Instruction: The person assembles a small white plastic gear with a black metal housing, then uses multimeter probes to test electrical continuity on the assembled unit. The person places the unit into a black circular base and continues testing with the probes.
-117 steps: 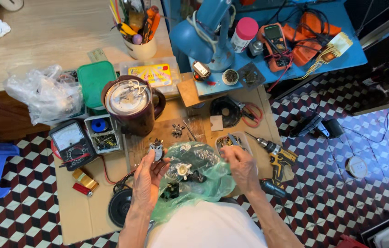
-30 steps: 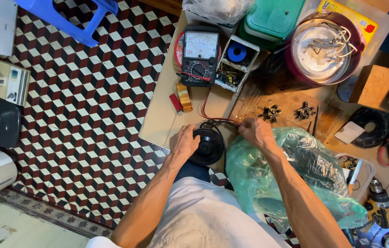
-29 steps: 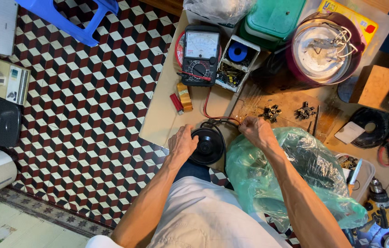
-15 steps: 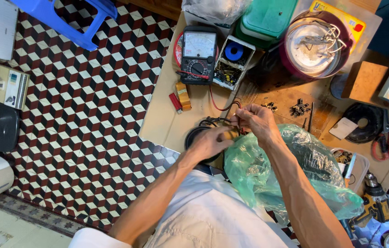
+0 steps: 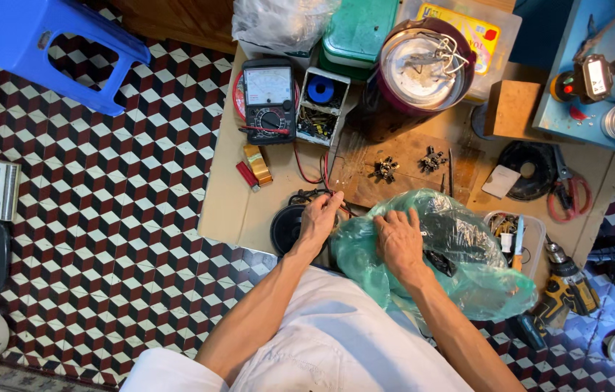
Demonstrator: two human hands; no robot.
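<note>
checkered tile floor (image 5: 104, 239) carrying a flat cardboard sheet (image 5: 238, 207), on the sheet an analog multimeter (image 5: 269, 100), small parts box (image 5: 322, 105), wooden board (image 5: 402, 170), black round speaker (image 5: 287, 229), green plastic bag (image 5: 460, 254), red-handled scissors (image 5: 567, 196), cordless drill (image 5: 558, 290)

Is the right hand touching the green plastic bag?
Touching. The head view shows the right hand lying flat on the green plastic bag, fingers pressed on its top.

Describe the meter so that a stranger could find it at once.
Start at the cardboard sheet on the tiled floor. At its far edge, left of the small parts box, lies the meter. It alone has a pale dial face above a round selector knob.
</note>
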